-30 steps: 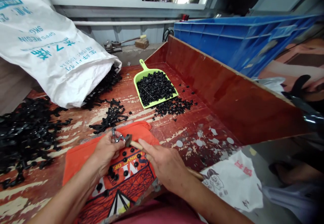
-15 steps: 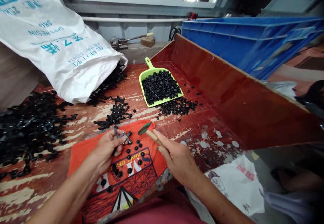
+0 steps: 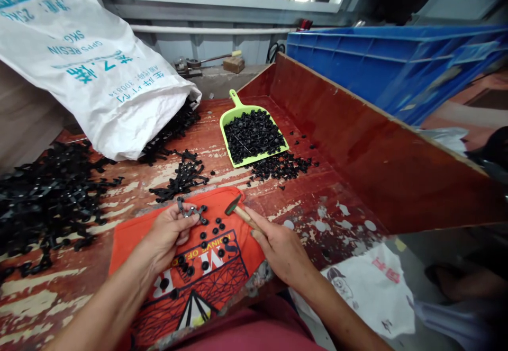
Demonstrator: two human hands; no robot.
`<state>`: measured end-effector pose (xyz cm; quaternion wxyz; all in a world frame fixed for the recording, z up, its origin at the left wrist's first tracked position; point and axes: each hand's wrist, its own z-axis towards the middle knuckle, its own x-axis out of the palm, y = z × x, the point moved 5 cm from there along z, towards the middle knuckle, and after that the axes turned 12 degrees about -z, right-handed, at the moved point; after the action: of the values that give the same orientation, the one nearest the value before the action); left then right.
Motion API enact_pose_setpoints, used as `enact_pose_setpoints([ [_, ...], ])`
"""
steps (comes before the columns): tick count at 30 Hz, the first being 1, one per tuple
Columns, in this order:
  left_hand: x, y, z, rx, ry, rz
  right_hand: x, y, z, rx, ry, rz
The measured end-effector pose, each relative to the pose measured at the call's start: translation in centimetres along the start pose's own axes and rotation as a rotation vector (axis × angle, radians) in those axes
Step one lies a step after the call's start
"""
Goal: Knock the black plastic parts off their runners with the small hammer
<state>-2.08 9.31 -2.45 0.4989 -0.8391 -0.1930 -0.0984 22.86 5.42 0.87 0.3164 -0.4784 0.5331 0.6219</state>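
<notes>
Over a red printed cloth (image 3: pixel 130 242), my left hand (image 3: pixel 171 232) pinches a small black plastic part (image 3: pixel 193 213) with several arms. To its right, my right hand (image 3: pixel 278 242) is wrapped round the wooden handle of a small hammer (image 3: pixel 246 216). The hammer's dark head points up and left, apart from the plastic part. Several round black caps (image 3: pixel 205 245) lie scattered on the cloth below the part. Just beyond the cloth sits a small heap of black plastic parts (image 3: pixel 183 176).
A lime-green dustpan (image 3: pixel 235 108) full of black caps stands at the back, with loose caps (image 3: pixel 280 167) before it. A white sack (image 3: pixel 107 91) spills black parts at left, beside a large black pile (image 3: pixel 43 197). Right are a wooden board (image 3: pixel 349 144) and blue crate (image 3: pixel 357 70).
The hammer head has shifted slightly right, away from the plastic part, and stands more upright. My left hand keeps hold of the part; the whole view has moved slightly.
</notes>
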Motion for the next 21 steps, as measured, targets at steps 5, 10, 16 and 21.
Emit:
enact_pose_setpoints([
  [5,-0.03,0.02,-0.05,0.050,-0.047,0.041,0.03,0.21,0.03,-0.021,-0.012,-0.008],
  [10,0.16,-0.10,-0.17,0.088,-0.093,0.057,0.31,0.07,0.09,-0.017,-0.012,0.011],
  [16,0.23,-0.16,-0.19,0.017,-0.078,0.054,0.77,-0.24,0.00,0.003,0.003,0.058],
  [21,0.56,-0.30,-0.38,0.027,-0.105,0.077,0.37,0.06,-0.06,-0.019,-0.007,0.109],
])
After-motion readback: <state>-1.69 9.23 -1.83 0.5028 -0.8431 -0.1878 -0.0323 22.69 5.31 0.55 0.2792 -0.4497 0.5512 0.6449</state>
